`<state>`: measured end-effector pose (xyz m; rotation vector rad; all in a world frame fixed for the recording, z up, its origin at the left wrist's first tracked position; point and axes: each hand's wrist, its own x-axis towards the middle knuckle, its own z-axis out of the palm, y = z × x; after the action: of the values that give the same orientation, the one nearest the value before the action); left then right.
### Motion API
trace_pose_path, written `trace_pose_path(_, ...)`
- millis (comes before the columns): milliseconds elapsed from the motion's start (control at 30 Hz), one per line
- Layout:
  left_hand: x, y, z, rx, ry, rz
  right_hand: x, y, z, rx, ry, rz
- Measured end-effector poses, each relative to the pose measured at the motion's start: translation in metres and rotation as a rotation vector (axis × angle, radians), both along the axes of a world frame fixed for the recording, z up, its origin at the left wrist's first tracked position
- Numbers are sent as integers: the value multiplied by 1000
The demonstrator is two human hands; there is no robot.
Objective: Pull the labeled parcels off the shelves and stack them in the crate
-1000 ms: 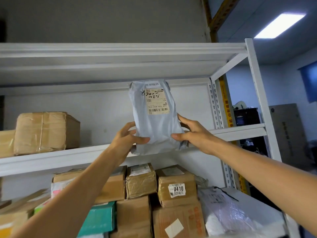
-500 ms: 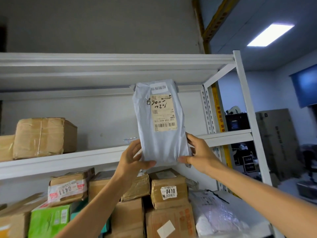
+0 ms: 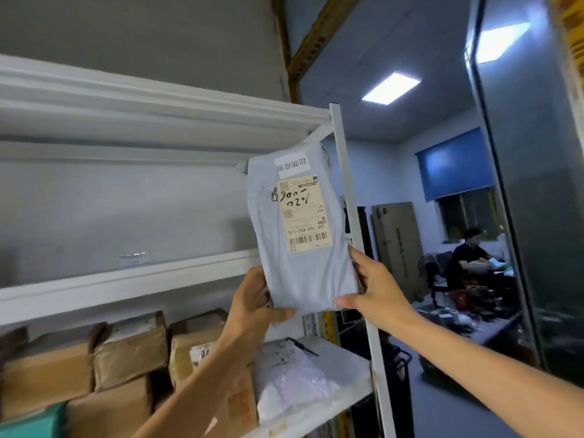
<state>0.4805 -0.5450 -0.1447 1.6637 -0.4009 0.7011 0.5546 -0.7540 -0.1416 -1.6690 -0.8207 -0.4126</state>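
Two hands hold one grey poly-bag parcel [image 3: 300, 235] upright, clear of the shelves and in front of the white corner post [image 3: 354, 235] of the rack. The left hand [image 3: 252, 306] grips the bag's bottom corner at about 7 o'clock, thumb across the front and fingers hidden behind. The right hand [image 3: 377, 287] clasps the opposite lower edge at about 4 o'clock, thumb [image 3: 346, 301] pressed along the bottom front and fingers wrapped round the side. Both hands are closed on the bag, neither slack.

On the front of the parcel sits a tan shipping label [image 3: 303, 214], turned upside down, with a barcode at its lower end and black handwriting near its top that runs off onto the plastic. Above it, at 12 o'clock on the bag, is a small white sticker [image 3: 292, 165] with printed characters.

At 9 o'clock from the parcel the middle shelf [image 3: 126, 279] is nearly bare; only a small clear item I cannot identify lies on it. At 7 o'clock, on the shelf below, brown cardboard boxes [image 3: 129, 349] stand packed side by side, and at 6 o'clock a clear plastic bag [image 3: 294, 380] of pale goods lies beside them.

At 3 o'clock, far across the room, a person [image 3: 471, 251] sits at a cluttered desk [image 3: 493, 324] under a window with a blue blind [image 3: 455, 162].
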Motion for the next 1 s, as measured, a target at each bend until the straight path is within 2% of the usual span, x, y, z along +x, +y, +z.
trace_pose_path(267,56,-117,-18,-64,85,-298,-7,-126,-24,-33,31,-315)
trace_pose_path(500,83,-180,-38,-39,140,-545,-44,-183,-42,-100,45,-614)
trace_pose_path(733,85,-179,-60,-10,175,-775,-91,-159,-53,-195,64,-898)
trace_pose_path(1000,68,-147,-80,73,239,-967,-152,-101,-79,-157,158,-1121)
